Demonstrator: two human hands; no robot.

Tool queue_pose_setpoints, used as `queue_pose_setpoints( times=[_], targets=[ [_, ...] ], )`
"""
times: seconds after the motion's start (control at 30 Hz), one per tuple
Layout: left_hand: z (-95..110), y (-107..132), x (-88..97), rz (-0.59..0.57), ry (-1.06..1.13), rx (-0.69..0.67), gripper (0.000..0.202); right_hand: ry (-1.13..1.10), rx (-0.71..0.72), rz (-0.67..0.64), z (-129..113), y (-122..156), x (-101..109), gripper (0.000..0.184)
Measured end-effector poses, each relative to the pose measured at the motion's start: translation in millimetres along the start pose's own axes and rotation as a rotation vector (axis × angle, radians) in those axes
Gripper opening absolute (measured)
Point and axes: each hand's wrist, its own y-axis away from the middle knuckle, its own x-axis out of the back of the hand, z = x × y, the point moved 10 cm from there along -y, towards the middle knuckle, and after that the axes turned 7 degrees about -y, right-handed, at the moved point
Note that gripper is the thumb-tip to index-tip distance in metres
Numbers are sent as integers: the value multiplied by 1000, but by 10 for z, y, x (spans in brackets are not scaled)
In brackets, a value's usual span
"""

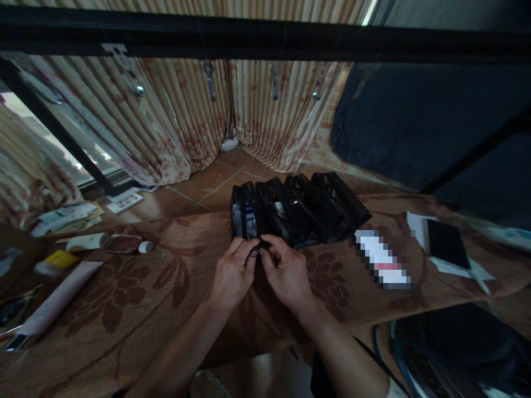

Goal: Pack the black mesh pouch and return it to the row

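My left hand (233,273) and my right hand (288,271) meet over the bench, fingertips pinched together. Between them is a small dark item (260,244) with a thin loop on its left side; the fingers hide most of it, so its kind is unclear. Just beyond the fingertips stands a black mesh organizer (307,221) with several sections. Clear and blue-marked items (249,215) show in its leftmost section. Whether the dark item is attached to the organizer cannot be made out.
A brown patterned cloth (178,282) covers the bench. On the left lie a reddish bottle (124,244), a white tube (87,241) and a long pale tube (62,298). To the right are papers under a dark tablet-like object (447,243). A black bar (249,38) with clips crosses above.
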Motion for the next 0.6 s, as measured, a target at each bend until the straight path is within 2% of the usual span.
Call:
queue_pose_setpoints(
  times=[0.1,0.3,0.6],
  targets=[
    [-8,6,-7,6,3,6,22,41,-24,-17,34,1,-12,31],
    [19,-1,-27,-4,-24,-2,20,47,43,-29,1,-10,-41,23],
    [3,-2,-18,24,-18,45,16,94,27,-73,-20,-7,-76,25]
  ],
)
